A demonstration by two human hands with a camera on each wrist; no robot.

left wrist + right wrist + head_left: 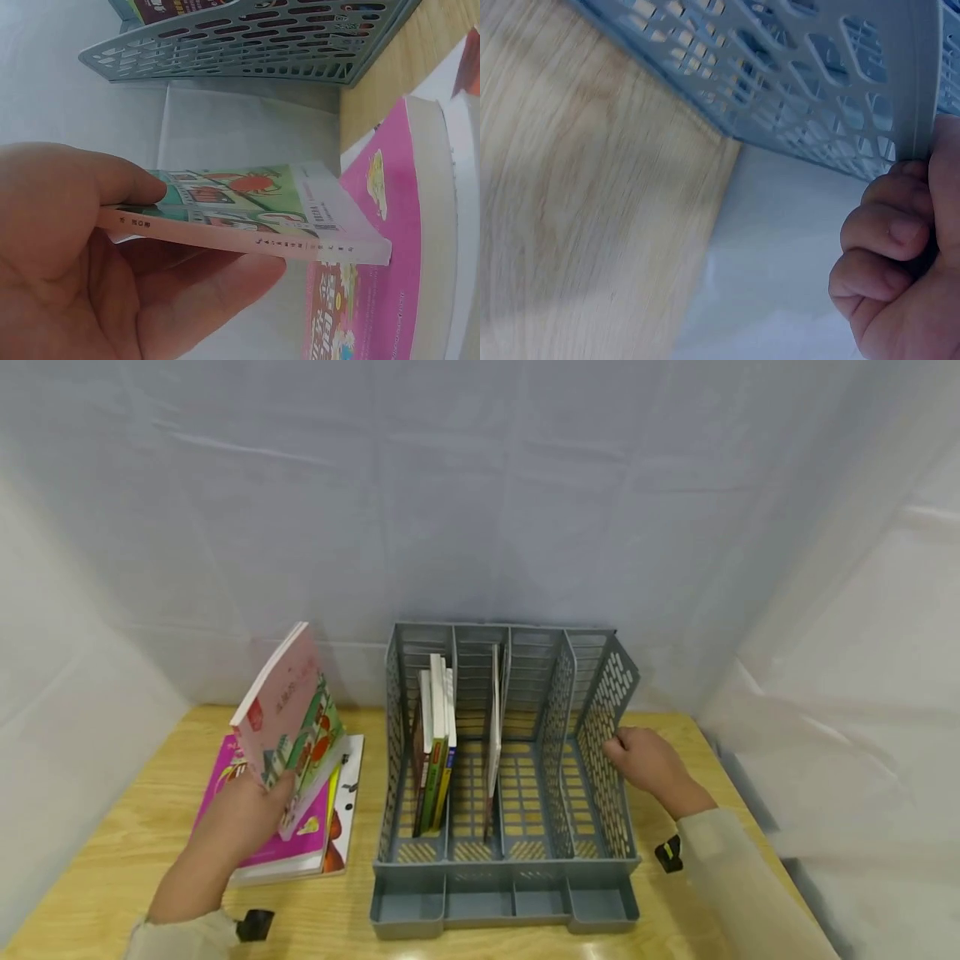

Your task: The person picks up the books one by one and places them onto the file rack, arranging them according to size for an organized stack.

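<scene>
Pinching a pink book (288,702) in the left hand (243,814), with the thumb on the illustrated side and bent fingers behind, parted only by the book's own thickness. Held tilted, over a magenta book (270,857) lying flat on the left of the wooden table (112,860), with a white book (352,768) showing from beneath on the right. Turned spine-on to the left wrist view, pale pink with small dark print (too close at the lower corner to tell whether touching the magenta cover).

Gripping with the right hand (652,764) as well, curled firmly round the front edge of the perforated side wall (611,693) of a gray organizer (506,867). Divided into four upright compartments, with shallow trays (480,906) along the front. Stocked in the leftmost with several upright books (437,727), close together near the divider on their right, green and yellow among the spines. Stocked in the second with something thin and pale-edged (493,735), upright beside the next divider. Backed by creased white sheeting (480,485).
</scene>
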